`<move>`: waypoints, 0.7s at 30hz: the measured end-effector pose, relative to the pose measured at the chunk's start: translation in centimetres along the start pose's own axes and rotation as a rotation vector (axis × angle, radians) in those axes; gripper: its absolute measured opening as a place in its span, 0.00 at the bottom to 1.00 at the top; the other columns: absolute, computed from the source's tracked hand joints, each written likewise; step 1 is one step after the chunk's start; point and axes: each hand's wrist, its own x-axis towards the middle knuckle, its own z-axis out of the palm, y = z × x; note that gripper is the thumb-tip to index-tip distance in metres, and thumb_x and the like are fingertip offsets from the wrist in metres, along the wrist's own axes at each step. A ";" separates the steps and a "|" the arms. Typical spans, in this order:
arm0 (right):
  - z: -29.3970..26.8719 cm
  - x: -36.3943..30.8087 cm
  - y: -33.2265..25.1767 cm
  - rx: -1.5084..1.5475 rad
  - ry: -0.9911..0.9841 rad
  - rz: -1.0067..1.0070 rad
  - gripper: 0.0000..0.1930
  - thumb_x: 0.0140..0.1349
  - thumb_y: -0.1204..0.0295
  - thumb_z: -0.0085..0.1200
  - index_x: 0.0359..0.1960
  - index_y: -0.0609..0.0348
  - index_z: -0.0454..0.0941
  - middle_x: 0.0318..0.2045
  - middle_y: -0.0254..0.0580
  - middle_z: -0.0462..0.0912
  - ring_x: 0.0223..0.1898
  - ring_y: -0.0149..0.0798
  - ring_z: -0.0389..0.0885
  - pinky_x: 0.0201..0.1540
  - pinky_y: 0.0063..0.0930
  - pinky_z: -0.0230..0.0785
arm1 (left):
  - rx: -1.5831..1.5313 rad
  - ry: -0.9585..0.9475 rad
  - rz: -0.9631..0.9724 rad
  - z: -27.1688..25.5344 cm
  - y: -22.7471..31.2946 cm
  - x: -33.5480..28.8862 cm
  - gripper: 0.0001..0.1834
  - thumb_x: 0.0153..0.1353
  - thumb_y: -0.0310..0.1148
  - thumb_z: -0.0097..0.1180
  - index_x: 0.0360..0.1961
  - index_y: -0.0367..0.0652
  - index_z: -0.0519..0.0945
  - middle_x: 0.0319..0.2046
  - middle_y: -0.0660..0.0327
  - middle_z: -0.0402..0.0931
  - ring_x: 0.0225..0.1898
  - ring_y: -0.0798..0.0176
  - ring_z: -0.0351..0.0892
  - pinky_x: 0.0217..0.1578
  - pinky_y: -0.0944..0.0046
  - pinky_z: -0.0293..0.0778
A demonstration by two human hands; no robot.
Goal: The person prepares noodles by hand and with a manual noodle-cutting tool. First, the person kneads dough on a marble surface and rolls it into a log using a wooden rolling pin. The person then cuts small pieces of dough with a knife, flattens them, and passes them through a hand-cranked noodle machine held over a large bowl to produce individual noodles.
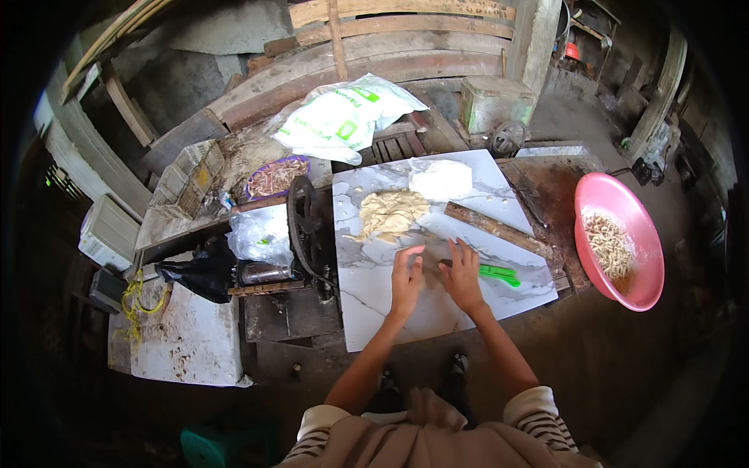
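A flattened mass of pale dough (392, 212) lies on the marble-patterned board (374, 308). Just on the near side of it, my left hand (406, 282) is held over the board with its fingers stretched out and nothing in it. My right hand (465, 281) is beside it, fingers apart and empty. A knife with a green handle (499, 274) lies at my right hand, its blade partly hidden by the fingers. Beyond that rests a wooden rod (493, 226), set at a slant. A white plastic bag (441, 179) sits at the board's far side, behind the dough.
Left of the board stands a roller machine with a dark wheel (301, 222) and clear plastic (261, 238) over it. A pink basin (660, 249) of pale strips is at the right. Farther back lie a white sack (335, 121) and a purple-rimmed tray (248, 187).
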 end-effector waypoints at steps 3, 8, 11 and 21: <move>-2.8 -1.5 1.7 -0.277 -0.099 0.026 0.28 0.55 0.67 0.53 0.58 0.59 0.60 0.54 0.52 0.62 0.55 0.53 0.60 0.59 0.54 0.47 | 0.022 -0.147 -0.008 2.7 -1.0 0.0 0.12 0.58 0.25 0.49 0.45 0.44 0.73 0.41 0.57 0.72 0.48 0.55 0.69 0.49 0.59 0.63; -6.5 -2.0 5.6 -0.464 -0.256 -0.040 0.17 0.52 0.71 0.53 0.44 0.58 0.67 0.42 0.44 0.71 0.47 0.44 0.68 0.47 0.39 0.62 | 0.468 -0.317 0.219 9.4 -0.9 -0.4 0.13 0.55 0.25 0.50 0.43 0.47 0.74 0.40 0.59 0.72 0.48 0.55 0.69 0.56 0.46 0.56; -7.7 -1.3 6.8 -0.409 -0.221 -0.121 0.15 0.51 0.72 0.53 0.41 0.58 0.68 0.37 0.41 0.74 0.43 0.42 0.72 0.42 0.36 0.65 | 0.578 -0.377 0.232 11.5 -0.3 0.7 0.12 0.57 0.26 0.48 0.42 0.47 0.74 0.37 0.59 0.73 0.46 0.56 0.70 0.58 0.45 0.54; -9.4 10.9 15.3 -0.111 -0.038 -0.032 0.13 0.49 0.75 0.57 0.37 0.58 0.71 0.34 0.47 0.75 0.38 0.49 0.74 0.41 0.41 0.67 | 0.702 -0.336 0.412 18.8 -0.8 10.4 0.21 0.51 0.23 0.53 0.50 0.40 0.72 0.44 0.55 0.72 0.48 0.51 0.70 0.59 0.47 0.57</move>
